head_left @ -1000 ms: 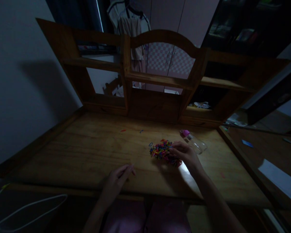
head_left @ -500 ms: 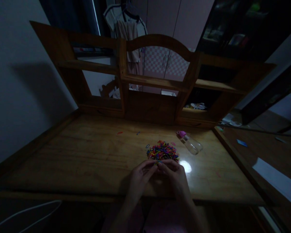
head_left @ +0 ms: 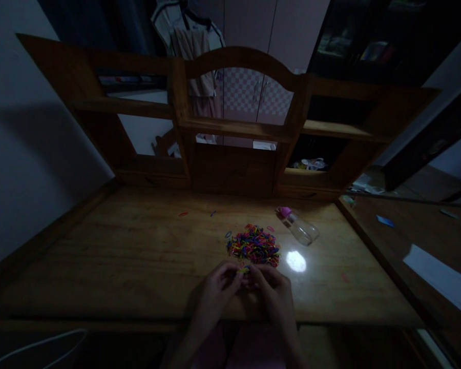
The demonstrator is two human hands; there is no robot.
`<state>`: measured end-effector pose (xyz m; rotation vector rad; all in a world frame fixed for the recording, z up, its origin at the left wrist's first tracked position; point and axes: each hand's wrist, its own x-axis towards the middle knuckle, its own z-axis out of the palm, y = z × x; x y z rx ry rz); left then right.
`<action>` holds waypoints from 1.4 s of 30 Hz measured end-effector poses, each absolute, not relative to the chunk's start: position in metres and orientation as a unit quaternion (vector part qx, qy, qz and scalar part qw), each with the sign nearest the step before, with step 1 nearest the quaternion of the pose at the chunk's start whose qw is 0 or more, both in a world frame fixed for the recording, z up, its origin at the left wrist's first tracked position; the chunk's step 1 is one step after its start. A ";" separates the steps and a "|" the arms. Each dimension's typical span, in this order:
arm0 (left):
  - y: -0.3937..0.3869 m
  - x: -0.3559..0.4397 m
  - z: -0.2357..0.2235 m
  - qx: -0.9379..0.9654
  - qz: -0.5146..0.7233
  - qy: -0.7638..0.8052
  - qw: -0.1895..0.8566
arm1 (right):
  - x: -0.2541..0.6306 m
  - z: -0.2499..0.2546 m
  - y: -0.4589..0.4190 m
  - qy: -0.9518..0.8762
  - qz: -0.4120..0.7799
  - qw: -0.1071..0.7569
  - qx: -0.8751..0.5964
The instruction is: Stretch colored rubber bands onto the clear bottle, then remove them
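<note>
A heap of small, many-coloured rubber bands [head_left: 254, 243] lies on the wooden desk just beyond my hands. My left hand [head_left: 217, 287] is closed, its thumb and fingertips pinching a few yellow-green and blue rubber bands [head_left: 245, 269]. My right hand [head_left: 273, 288] meets it at the fingertips, closed on the same little bunch. The fingers cover part of the bunch, so how the bands are linked cannot be made out. A loose blue band [head_left: 228, 234] and a pink band [head_left: 270, 229] rest at the heap's edge.
A clear bottle with a pink cap [head_left: 300, 228] lies on its side right of the heap. Farther left are a red band [head_left: 183, 213] and a small blue one [head_left: 212, 213]. A wooden shelf unit [head_left: 234, 130] borders the desk's back. White paper [head_left: 441, 277] lies at right.
Both hands have drawn slightly back from the heap toward the desk's front edge, still pinching the small bunch. The view has shifted a little.
</note>
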<state>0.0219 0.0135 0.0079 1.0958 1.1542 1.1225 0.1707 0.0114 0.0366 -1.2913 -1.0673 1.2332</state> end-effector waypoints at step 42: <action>0.069 0.042 0.026 0.710 0.362 0.583 0.155 | 0.174 0.024 0.012 -0.411 0.462 0.612 -0.493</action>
